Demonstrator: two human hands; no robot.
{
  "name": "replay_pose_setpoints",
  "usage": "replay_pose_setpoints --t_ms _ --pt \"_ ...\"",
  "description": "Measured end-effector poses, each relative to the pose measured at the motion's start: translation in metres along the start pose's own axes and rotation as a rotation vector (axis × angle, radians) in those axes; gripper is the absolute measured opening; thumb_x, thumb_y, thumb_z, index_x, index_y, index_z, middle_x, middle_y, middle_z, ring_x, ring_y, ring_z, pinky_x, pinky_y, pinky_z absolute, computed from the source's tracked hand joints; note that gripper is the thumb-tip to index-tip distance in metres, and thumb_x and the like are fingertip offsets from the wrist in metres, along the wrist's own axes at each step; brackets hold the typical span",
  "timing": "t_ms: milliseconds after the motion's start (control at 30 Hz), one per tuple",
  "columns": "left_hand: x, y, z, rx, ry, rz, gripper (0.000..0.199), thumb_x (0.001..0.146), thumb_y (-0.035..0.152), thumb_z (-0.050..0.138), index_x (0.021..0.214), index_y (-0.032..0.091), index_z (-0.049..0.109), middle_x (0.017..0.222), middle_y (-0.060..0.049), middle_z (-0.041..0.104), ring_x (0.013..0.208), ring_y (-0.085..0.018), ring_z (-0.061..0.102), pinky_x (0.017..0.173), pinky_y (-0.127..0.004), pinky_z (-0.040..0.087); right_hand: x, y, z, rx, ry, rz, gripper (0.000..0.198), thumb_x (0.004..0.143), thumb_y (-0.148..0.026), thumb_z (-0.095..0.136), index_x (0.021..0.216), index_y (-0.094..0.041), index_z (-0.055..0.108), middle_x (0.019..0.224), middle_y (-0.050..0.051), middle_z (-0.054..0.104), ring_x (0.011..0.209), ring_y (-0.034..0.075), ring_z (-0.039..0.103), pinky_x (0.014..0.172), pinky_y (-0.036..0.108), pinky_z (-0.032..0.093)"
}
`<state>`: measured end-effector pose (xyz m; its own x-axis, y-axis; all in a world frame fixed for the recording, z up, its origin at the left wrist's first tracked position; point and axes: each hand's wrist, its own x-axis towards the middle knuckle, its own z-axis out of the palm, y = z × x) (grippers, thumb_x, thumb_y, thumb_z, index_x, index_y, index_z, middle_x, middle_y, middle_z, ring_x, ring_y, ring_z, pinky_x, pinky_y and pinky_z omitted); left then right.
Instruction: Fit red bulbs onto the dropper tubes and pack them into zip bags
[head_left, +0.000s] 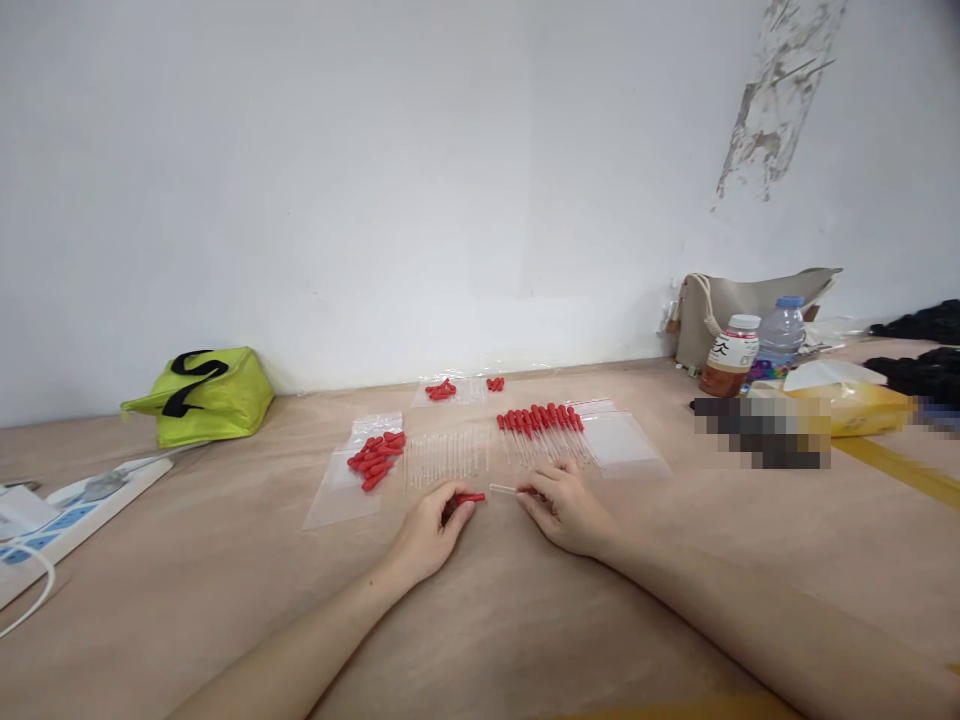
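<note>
My left hand [435, 527] pinches a red rubber dropper bulb [471, 497], its narrow end pointing right. Across a small gap, my right hand [564, 508] grips a thin clear dropper tube [502, 489] whose end faces the bulb. Left of my hands, loose red bulbs [375, 460] lie on a clear plastic bag [337, 500]. A row of bare clear tubes [446, 455] lies in the middle. Beyond my right hand, several droppers [540, 422] with red bulbs fitted on their tubes lie side by side, partly on another clear bag [626, 447].
By the wall lie more red bulbs [440, 390] and tubes. At left are a yellow-green pouch [217, 400] and a white power strip [105, 510]. A brown drink bottle [729, 360], a water bottle [781, 335], a grey bag [697, 320] and a yellow packet [862, 400] stand at right.
</note>
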<state>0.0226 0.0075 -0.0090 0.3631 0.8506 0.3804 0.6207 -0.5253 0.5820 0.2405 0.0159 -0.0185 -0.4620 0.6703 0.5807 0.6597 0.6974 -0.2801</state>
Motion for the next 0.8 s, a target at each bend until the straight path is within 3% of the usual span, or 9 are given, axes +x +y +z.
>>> replay_pose_setpoints --t_ms 433,600,800 --pt "0.0007 0.0033 0.0052 -0.215 -0.010 -0.081 0.022 0.085 0.034 0.044 0.091 0.017 0.056 0.076 -0.001 0.059 0.070 -0.015 0.056 0.065 -0.025 0.044 -0.0005 -0.0044 -0.0020 0.029 -0.010 -0.043 0.015 0.085 -0.021 0.041 0.085 -0.017 0.056 0.078 0.003 0.060 0.072 0.012 0.052 0.077 0.030 0.026" --pt "0.0018 0.0001 0.0085 -0.375 -0.066 -0.102 0.025 0.084 0.034 0.045 0.097 0.016 0.055 0.082 -0.003 0.059 0.071 -0.014 0.057 0.066 -0.025 0.045 0.0006 -0.0043 -0.0002 0.057 -0.012 -0.082 0.014 0.084 -0.021 0.041 0.084 -0.017 0.055 0.077 0.003 0.059 0.071 0.012 0.051 0.075 0.030 0.027" --pt "0.0017 -0.0013 0.0093 -0.292 -0.039 -0.076 0.026 0.084 0.036 0.045 0.091 0.016 0.061 0.062 0.002 0.054 0.057 -0.011 0.049 0.056 -0.021 0.039 0.0015 -0.0062 -0.0016 0.136 -0.055 -0.085 0.014 0.085 -0.021 0.040 0.083 -0.017 0.054 0.075 0.002 0.058 0.070 0.012 0.050 0.074 0.029 0.029"
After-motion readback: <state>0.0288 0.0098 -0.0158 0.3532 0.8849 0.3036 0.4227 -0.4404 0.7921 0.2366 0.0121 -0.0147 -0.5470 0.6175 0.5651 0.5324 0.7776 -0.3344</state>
